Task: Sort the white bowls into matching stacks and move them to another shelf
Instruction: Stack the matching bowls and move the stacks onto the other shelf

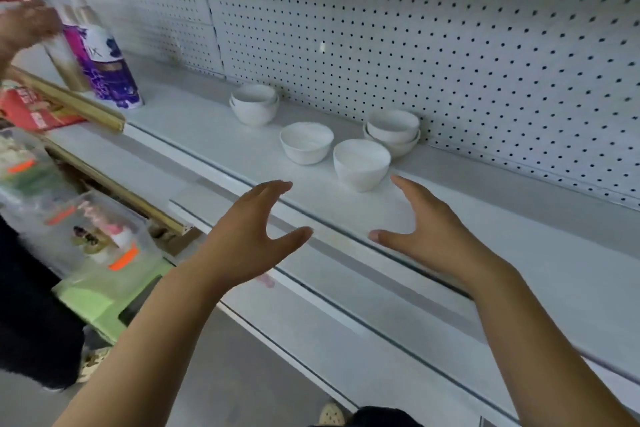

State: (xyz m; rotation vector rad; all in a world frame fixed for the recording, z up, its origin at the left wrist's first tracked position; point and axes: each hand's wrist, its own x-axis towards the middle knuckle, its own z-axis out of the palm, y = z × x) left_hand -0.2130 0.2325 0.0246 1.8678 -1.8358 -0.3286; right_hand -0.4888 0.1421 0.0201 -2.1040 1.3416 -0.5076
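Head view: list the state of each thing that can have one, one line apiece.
Left hand, open, holding nothing.
Right hand, open, holding nothing.
Nearest white ceramic bowl, upright, single, on the white shelf.
Middle white ceramic bowl, upright, single.
Left rear stack of white bowls, nested, upright.
Right rear stack of white bowls, nested, upright.
Purple-and-white spray can, standing on the shelf.

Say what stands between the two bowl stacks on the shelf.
In the head view, a single white bowl stands between the left stack and the right stack, slightly nearer the front of the shelf; the rest is bare.
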